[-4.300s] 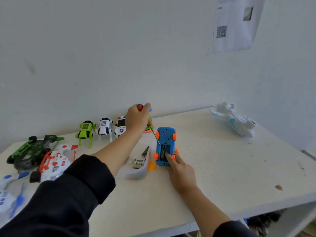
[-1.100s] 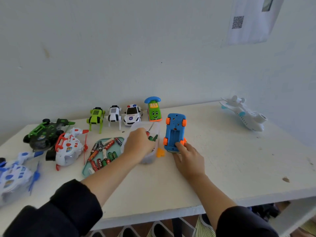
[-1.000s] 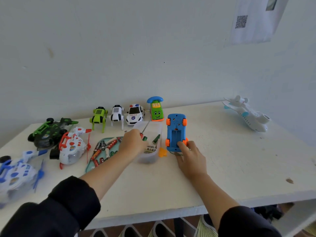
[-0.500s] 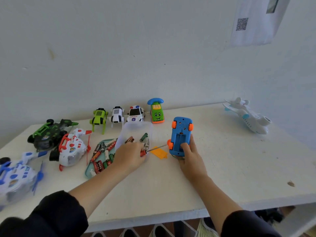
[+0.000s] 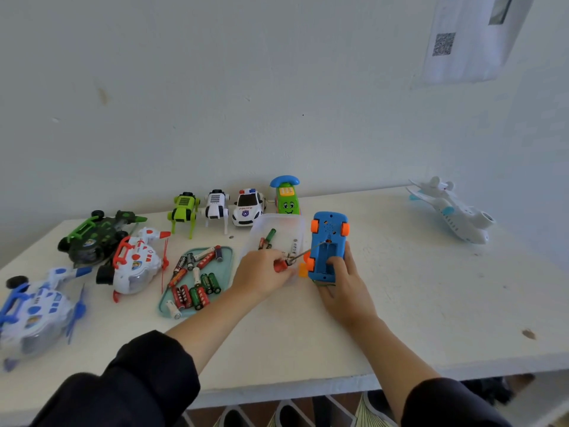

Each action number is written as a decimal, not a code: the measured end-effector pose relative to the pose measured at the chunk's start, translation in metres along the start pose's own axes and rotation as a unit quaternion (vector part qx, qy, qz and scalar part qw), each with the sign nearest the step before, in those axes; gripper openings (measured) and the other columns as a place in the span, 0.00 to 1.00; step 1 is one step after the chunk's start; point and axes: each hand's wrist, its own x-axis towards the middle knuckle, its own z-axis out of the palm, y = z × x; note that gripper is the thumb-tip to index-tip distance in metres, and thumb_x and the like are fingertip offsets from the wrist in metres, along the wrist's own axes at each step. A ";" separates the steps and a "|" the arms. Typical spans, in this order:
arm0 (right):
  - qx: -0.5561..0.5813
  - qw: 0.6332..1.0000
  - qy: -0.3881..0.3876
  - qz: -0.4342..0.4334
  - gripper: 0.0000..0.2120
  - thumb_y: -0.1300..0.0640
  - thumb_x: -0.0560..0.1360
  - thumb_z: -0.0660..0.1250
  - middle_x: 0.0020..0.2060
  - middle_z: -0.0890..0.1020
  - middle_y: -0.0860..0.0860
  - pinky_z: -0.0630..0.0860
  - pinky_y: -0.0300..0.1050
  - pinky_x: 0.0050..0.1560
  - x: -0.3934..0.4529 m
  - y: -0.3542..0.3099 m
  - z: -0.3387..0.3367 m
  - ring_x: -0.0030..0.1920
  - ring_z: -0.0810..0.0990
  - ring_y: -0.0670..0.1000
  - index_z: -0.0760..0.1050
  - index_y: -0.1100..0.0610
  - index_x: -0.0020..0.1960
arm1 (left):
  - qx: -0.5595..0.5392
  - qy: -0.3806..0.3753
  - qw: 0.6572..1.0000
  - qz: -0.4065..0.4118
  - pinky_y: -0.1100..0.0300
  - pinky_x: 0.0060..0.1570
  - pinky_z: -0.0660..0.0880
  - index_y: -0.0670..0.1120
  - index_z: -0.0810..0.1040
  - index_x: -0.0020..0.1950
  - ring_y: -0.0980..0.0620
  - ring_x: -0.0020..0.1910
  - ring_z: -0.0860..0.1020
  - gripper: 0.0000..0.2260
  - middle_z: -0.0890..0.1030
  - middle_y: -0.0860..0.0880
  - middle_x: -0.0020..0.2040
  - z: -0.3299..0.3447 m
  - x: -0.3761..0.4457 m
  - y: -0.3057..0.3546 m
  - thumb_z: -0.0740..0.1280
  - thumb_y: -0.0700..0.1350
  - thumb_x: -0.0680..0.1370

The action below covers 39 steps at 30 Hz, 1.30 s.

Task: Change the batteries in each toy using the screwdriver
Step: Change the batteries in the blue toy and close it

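Observation:
A blue toy car [image 5: 327, 241] with orange wheels lies upside down, its battery bay open and empty. My right hand [image 5: 341, 282] grips its near end, thumb in the bay. My left hand [image 5: 263, 272] holds a red-handled screwdriver [image 5: 289, 262] whose shaft reaches toward the car's bay. The orange battery cover [image 5: 302, 270] lies beside the car. A clear tub [image 5: 278, 234] behind my left hand holds a few batteries. A teal tray [image 5: 226, 257] holds several batteries.
Along the wall stand a green robot dog [image 5: 183, 208], white robot dog [image 5: 216, 204], police car [image 5: 248, 206] and green phone toy [image 5: 286, 195]. Green, red-white and blue-white helicopters [image 5: 135, 263] fill the left. A white plane [image 5: 452, 208] sits far right. The table edge [image 5: 277, 386] is near.
My left hand left the tub holding the screwdriver and brought its tip to the car's open bay. My right hand shifted up the car; the bay, earlier holding a battery, is now empty.

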 end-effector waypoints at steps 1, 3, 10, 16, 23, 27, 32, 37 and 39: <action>0.002 1.000 0.000 -0.002 0.15 0.57 0.73 0.68 0.74 0.57 0.54 0.78 0.53 0.35 0.000 0.000 0.000 0.50 0.79 0.61 0.68 0.60 0.55 | -0.040 0.022 0.999 0.005 0.66 0.32 0.63 0.47 0.78 0.37 0.53 0.36 0.72 0.08 0.74 0.51 0.36 -0.002 -0.001 0.002 0.71 0.49 0.72; 0.006 1.000 -0.003 0.000 0.15 0.57 0.72 0.68 0.74 0.57 0.53 0.79 0.53 0.35 -0.001 -0.001 -0.001 0.51 0.79 0.60 0.68 0.59 0.55 | -0.105 0.068 0.992 -0.006 0.67 0.35 0.64 0.46 0.77 0.39 0.56 0.36 0.71 0.05 0.73 0.50 0.38 -0.007 -0.007 -0.001 0.70 0.46 0.72; -0.016 0.999 -0.027 0.014 0.15 0.57 0.76 0.65 0.76 0.52 0.54 0.79 0.53 0.41 0.000 -0.004 -0.004 0.56 0.77 0.62 0.68 0.61 0.59 | -0.208 0.121 0.948 -0.210 0.47 0.36 0.78 0.47 0.68 0.59 0.47 0.34 0.75 0.11 0.74 0.47 0.38 -0.001 -0.039 -0.032 0.60 0.37 0.78; -0.029 0.999 -0.035 0.003 0.13 0.56 0.77 0.65 0.76 0.52 0.52 0.80 0.56 0.43 0.001 0.000 -0.001 0.58 0.77 0.60 0.68 0.60 0.58 | -0.060 0.014 0.968 -0.245 0.49 0.39 0.77 0.45 0.73 0.43 0.45 0.37 0.79 0.06 0.80 0.43 0.38 0.003 -0.030 -0.044 0.60 0.44 0.77; -0.003 0.998 0.019 -0.057 0.18 0.57 0.73 0.71 0.72 0.63 0.57 0.81 0.54 0.39 0.000 -0.006 -0.006 0.56 0.79 0.61 0.67 0.58 0.58 | 0.081 0.025 0.982 -0.171 0.57 0.37 0.73 0.45 0.80 0.46 0.50 0.40 0.77 0.10 0.81 0.49 0.42 -0.023 -0.027 -0.048 0.59 0.43 0.78; -0.014 0.994 0.034 -0.099 0.24 0.57 0.69 0.75 0.65 0.72 0.62 0.80 0.50 0.33 0.000 -0.012 -0.010 0.46 0.82 0.61 0.63 0.54 0.56 | 0.057 0.031 0.972 -0.224 0.58 0.45 0.72 0.45 0.81 0.55 0.48 0.46 0.77 0.12 0.81 0.46 0.55 -0.054 -0.006 -0.079 0.59 0.38 0.78; -0.008 0.995 0.032 -0.091 0.26 0.58 0.68 0.76 0.63 0.73 0.62 0.80 0.52 0.34 -0.001 -0.016 -0.013 0.46 0.82 0.62 0.64 0.54 0.58 | 0.007 0.081 0.955 -0.284 0.53 0.54 0.71 0.42 0.79 0.58 0.43 0.57 0.75 0.14 0.78 0.42 0.60 -0.071 0.000 -0.102 0.58 0.33 0.78; -0.047 0.997 0.011 -0.063 0.29 0.60 0.64 0.78 0.63 0.73 0.68 0.79 0.55 0.37 -0.001 -0.013 -0.011 0.43 0.82 0.65 0.66 0.57 0.58 | -0.023 0.142 0.944 -0.297 0.49 0.62 0.67 0.41 0.79 0.59 0.42 0.63 0.72 0.15 0.76 0.45 0.63 -0.081 0.001 -0.121 0.57 0.32 0.78; -0.052 0.997 0.007 -0.050 0.29 0.60 0.64 0.78 0.64 0.71 0.68 0.80 0.57 0.39 -0.001 -0.009 -0.007 0.45 0.82 0.66 0.67 0.58 0.59 | -0.009 0.136 0.948 -0.286 0.50 0.60 0.69 0.41 0.80 0.57 0.42 0.61 0.74 0.13 0.78 0.43 0.61 -0.082 0.004 -0.128 0.58 0.34 0.78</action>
